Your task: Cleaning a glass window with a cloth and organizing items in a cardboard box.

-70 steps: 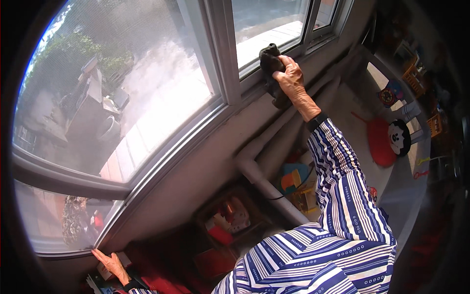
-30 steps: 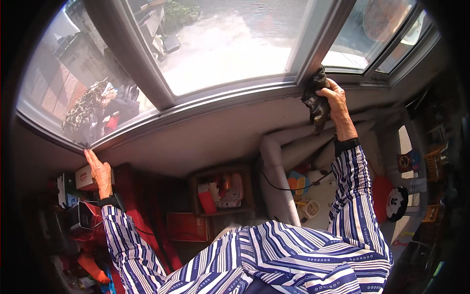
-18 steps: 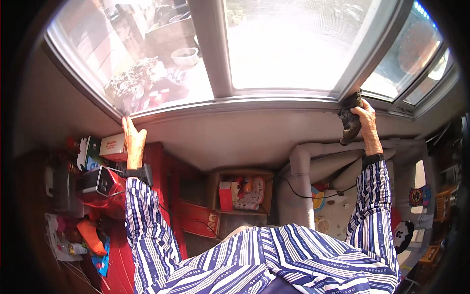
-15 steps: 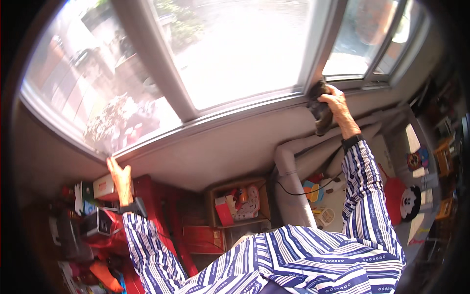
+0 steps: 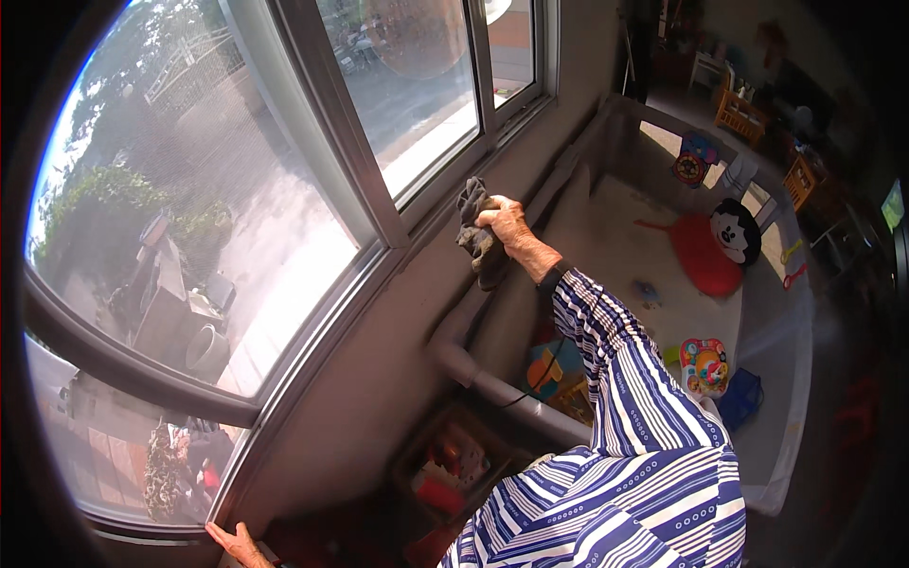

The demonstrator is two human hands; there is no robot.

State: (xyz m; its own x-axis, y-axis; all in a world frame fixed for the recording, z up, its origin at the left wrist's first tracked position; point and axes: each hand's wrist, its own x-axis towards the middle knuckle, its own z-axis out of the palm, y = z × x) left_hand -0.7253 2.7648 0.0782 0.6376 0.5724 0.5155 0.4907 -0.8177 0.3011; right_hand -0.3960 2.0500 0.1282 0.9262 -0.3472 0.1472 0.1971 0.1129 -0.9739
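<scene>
My right hand point(image 5: 508, 225) grips a dark, crumpled cloth point(image 5: 481, 237), fingers closed round its upper part. The cloth hangs just off the wall below the window frame point(image 5: 390, 232), near the upright where two panes meet. Whether it touches the sill cannot be made out. At the lower left, my left hand point(image 5: 240, 546) lies with its fingers stretched out against the lower corner of the window frame, holding nothing. Part of it is cut off by the lower edge of the picture. Large glass panes point(image 5: 237, 208) run along the left side.
A grey padded playpen point(image 5: 492, 386) stands right of the wall, with a red cushion point(image 5: 708, 256) and a colourful toy point(image 5: 704, 366) inside. Below the window is a box of odds and ends point(image 5: 445, 464), in shadow. Wooden chairs point(image 5: 740, 115) stand at the far right.
The view has swung to the right, so more of the playpen and room shows. My right hand has drawn the cloth slightly away from the window track. My left hand remains at the frame corner.
</scene>
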